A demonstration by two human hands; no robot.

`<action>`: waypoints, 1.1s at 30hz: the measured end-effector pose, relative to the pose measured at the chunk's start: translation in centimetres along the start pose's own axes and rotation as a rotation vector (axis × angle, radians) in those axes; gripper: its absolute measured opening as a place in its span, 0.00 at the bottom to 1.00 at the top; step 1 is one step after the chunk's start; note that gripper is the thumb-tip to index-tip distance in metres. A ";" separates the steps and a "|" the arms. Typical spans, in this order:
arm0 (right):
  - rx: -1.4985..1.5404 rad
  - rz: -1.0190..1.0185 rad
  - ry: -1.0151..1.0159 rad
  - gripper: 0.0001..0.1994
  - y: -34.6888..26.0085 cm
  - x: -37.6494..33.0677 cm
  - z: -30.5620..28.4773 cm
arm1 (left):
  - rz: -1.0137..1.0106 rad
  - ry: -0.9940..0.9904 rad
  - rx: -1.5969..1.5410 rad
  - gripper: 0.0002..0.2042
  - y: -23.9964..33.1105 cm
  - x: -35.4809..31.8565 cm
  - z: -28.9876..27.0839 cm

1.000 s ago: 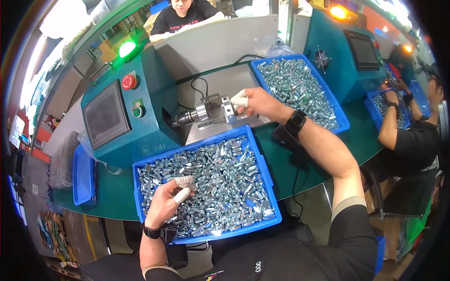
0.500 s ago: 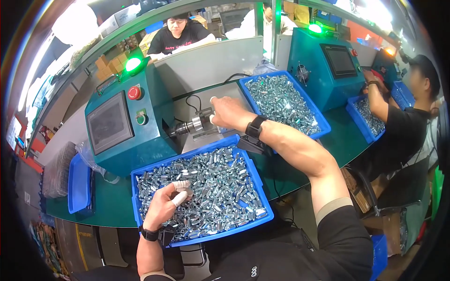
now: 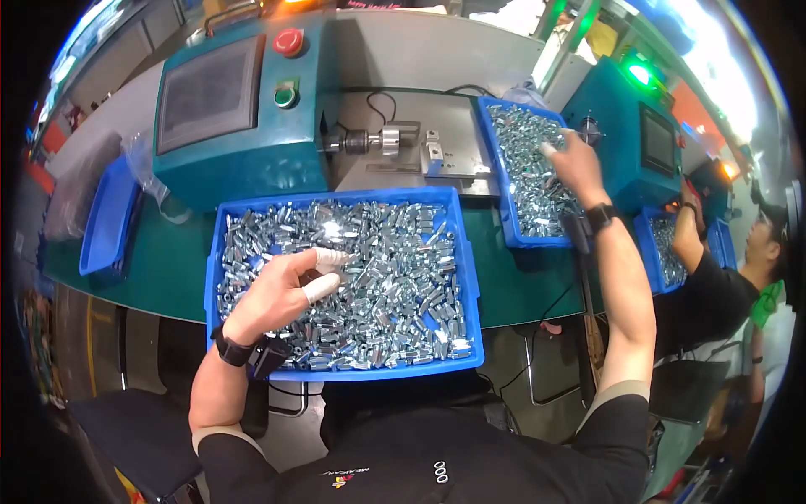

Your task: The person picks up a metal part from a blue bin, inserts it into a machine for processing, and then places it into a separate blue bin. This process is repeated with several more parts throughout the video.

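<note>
My left hand (image 3: 281, 290) is over the near blue tray (image 3: 210, 277), which is full of small shiny metal fittings (image 3: 378, 315). White finger covers wrap its thumb and index finger, which stand apart with no part visible between them. My right hand (image 3: 578, 168) hovers above the far blue tray (image 3: 506, 197), also heaped with metal fittings (image 3: 529, 160). Its covered thumb and index finger are apart, and nothing shows in them. Left of that tray, a spindle with a chuck (image 3: 365, 141) sticks out of the teal machine (image 3: 243, 172) toward a small metal block (image 3: 431, 155).
The machine carries a dark screen (image 3: 210, 97), a red button (image 3: 288, 42) and a green button (image 3: 285, 97). An empty blue tray (image 3: 109, 214) stands at the left. A second teal machine (image 3: 625, 139) is on the right, where a person (image 3: 714, 277) works. A grey partition (image 3: 437, 50) runs behind.
My right hand has moved from beside the spindle to the far tray on the right. My left hand stays over the near tray. The machine's lamp went from green to orange. The view has shifted.
</note>
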State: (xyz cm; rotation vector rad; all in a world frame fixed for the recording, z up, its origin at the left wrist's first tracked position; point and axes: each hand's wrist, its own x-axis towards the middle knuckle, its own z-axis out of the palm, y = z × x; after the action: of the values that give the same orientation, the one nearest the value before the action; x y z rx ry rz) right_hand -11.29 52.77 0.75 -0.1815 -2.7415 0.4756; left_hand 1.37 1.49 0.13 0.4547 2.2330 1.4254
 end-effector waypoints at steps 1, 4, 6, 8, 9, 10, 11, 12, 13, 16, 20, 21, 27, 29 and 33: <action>-0.037 0.004 0.065 0.29 -0.8 -0.2 -0.7 | 0.005 -0.008 0.036 0.17 0.0 -0.1 -0.1; 0.106 -0.068 0.083 0.25 -4.5 -2.2 -1.1 | -0.001 -0.017 0.026 0.17 -0.3 0.0 0.0; 0.323 -0.272 -0.081 0.20 -7.5 -4.0 0.9 | -0.001 -0.032 0.035 0.17 -0.4 0.1 0.2; 0.418 -0.510 -0.259 0.15 -10.4 -5.6 3.4 | -0.022 -0.012 0.002 0.17 -1.1 0.1 0.4; 0.472 -0.615 -0.316 0.14 -11.6 -6.5 4.6 | -0.029 -0.008 -0.012 0.17 -1.2 0.2 0.5; 0.430 -0.752 -0.262 0.13 -12.2 -6.8 6.1 | -0.028 -0.015 0.001 0.17 -0.9 0.3 0.6; 0.384 -0.888 -0.205 0.11 -12.7 -7.0 7.3 | -0.027 -0.012 -0.005 0.17 -0.6 0.3 0.8; 0.385 -0.877 -0.195 0.11 -13.1 -7.3 8.2 | -0.026 -0.011 -0.015 0.17 -0.6 0.6 0.8; 0.307 -0.881 -0.235 0.10 -13.6 -7.6 8.7 | -0.024 -0.008 -0.024 0.17 -0.5 0.6 0.8; 0.152 -0.885 -0.315 0.07 -14.9 -8.4 9.6 | -0.043 -0.008 -0.005 0.17 -0.7 0.3 0.6; 0.052 -0.976 -0.235 0.01 -15.4 -8.7 9.4 | -0.042 -0.017 0.016 0.17 -0.8 -0.1 0.5; 0.063 -0.967 -0.240 0.01 -15.3 -8.8 9.2 | -0.040 -0.020 0.024 0.17 -0.8 0.0 0.5; 0.156 -0.932 -0.256 0.04 -14.5 -8.6 9.1 | -0.048 -0.035 0.044 0.17 -0.8 0.2 0.4; 0.228 -0.929 -0.252 0.05 -14.2 -8.4 9.4 | -0.050 -0.024 0.037 0.17 -0.6 0.3 0.4; 0.459 -0.851 -0.279 0.08 -13.5 -7.8 8.7 | -0.045 -0.034 0.067 0.17 -0.5 0.4 0.2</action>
State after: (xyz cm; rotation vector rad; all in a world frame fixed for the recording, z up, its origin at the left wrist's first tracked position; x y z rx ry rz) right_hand -8.11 36.05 -4.70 1.1762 -2.5342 0.8744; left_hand 1.09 1.62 -0.42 0.4442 2.2549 1.3142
